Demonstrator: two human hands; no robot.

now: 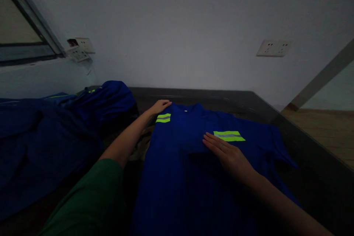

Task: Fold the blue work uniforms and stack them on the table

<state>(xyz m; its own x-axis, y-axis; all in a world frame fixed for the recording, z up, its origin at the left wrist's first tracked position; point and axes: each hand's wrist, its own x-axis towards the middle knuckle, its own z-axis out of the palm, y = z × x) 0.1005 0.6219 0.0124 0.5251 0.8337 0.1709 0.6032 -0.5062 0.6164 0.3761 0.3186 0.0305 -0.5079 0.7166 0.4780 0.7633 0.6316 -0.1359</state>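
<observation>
Hands: left (160, 106), right (228, 153) flat on blue shirt (177, 169); hem cut off.

The blue shirt (177, 177) is matt woven cloth, smooth where it lies flat. Its yellow-green stripes (229, 136) look shiny, with a grey reflective band. The heap of blue garments (55, 136) is the same matt cloth, wrinkled. The worktop (304, 143) is dark and slightly glossy. The wall sockets (273, 48) are smooth white plastic.
</observation>
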